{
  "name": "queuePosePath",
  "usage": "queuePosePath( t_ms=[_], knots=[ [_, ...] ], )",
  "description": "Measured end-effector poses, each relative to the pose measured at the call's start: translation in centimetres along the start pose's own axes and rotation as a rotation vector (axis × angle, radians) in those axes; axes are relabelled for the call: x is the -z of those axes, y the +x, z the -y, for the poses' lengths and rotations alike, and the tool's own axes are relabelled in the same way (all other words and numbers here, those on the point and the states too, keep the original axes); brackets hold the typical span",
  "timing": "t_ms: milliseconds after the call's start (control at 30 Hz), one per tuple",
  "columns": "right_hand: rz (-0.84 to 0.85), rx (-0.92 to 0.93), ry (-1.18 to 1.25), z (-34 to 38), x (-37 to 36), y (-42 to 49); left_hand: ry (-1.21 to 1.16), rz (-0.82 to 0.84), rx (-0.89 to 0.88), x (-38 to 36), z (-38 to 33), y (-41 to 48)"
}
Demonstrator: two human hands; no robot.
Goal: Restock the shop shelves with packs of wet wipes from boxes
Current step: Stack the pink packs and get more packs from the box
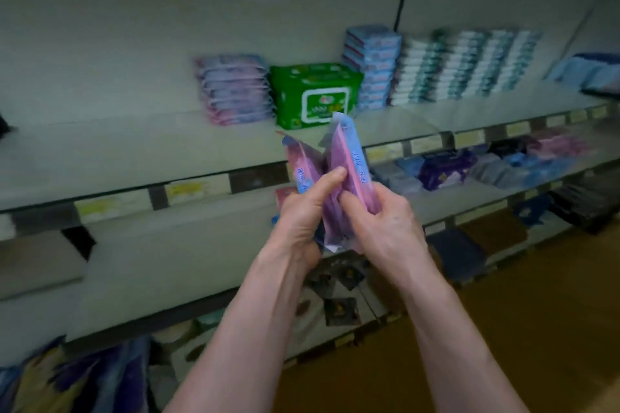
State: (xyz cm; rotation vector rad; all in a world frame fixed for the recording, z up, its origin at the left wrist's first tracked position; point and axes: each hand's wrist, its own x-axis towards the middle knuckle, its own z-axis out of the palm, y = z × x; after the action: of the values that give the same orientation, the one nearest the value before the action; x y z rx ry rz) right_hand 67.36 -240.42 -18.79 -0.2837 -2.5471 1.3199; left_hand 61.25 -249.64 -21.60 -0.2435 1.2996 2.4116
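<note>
text: none legible | pink packs (349,161): blue print blurred | shelf tags (198,191): blurred

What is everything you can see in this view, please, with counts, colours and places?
upper shelf: one, pale grey, across the view
held packs: at least two, pink-purple and blue, upright, centre
green pack: one, green with white label, on upper shelf
pink-blue stack: one, pink and blue, left of green pack
light blue stack: one, light blue, right of green pack
white-teal stacks: several, white and teal, further right
mixed packs: many, blue, purple, pink, grey, level below, right
price labels: many, yellowish, along front edges
left hand: one, grips left held pack
right hand: one, grips right held pack
</note>
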Motion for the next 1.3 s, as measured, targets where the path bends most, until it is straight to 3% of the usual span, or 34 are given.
queuePosePath(
  t_ms=[167,333,500,733,900,1033,1133,1233,1300],
  knots=[
    [0.113,0.118,-0.058,1.6,-0.9,7.2,-0.131,-0.145,-0.169,-0.7,-3.7,4.3],
    [0.307,0.264,-0.281,2.6,0.2,13.9,-0.224,-0.166,-0.239,-2.4,-6.2,7.6],
    [0.441,0.527,-0.391,4.5,0.2,19.6,-0.215,-0.158,-0.333,-2.6,-9.3,9.3],
    [0.405,0.937,-0.349,6.3,-3.1,24.7,-0.163,-0.31,-0.312,-0.5,-14.6,8.7],
    [0.373,1.063,-0.41,9.7,-4.6,26.8,-0.019,-0.338,-0.295,2.2,-18.9,8.2],
    [0.391,1.086,-0.425,12.4,-5.7,29.0,0.024,-0.341,-0.294,4.1,-22.7,8.8],
    [0.345,1.06,-0.302,14.1,-7.9,31.5,-0.026,-0.287,-0.327,5.1,-25.4,9.9],
    [0.338,0.859,-0.183,15.9,-9.6,33.7,-0.043,-0.291,-0.347,6.3,-27.5,11.4],
    [0.443,0.661,-0.097,16.6,-10.2,34.5,-0.032,-0.263,-0.351,7.1,-28.5,12.3]
  ],
)
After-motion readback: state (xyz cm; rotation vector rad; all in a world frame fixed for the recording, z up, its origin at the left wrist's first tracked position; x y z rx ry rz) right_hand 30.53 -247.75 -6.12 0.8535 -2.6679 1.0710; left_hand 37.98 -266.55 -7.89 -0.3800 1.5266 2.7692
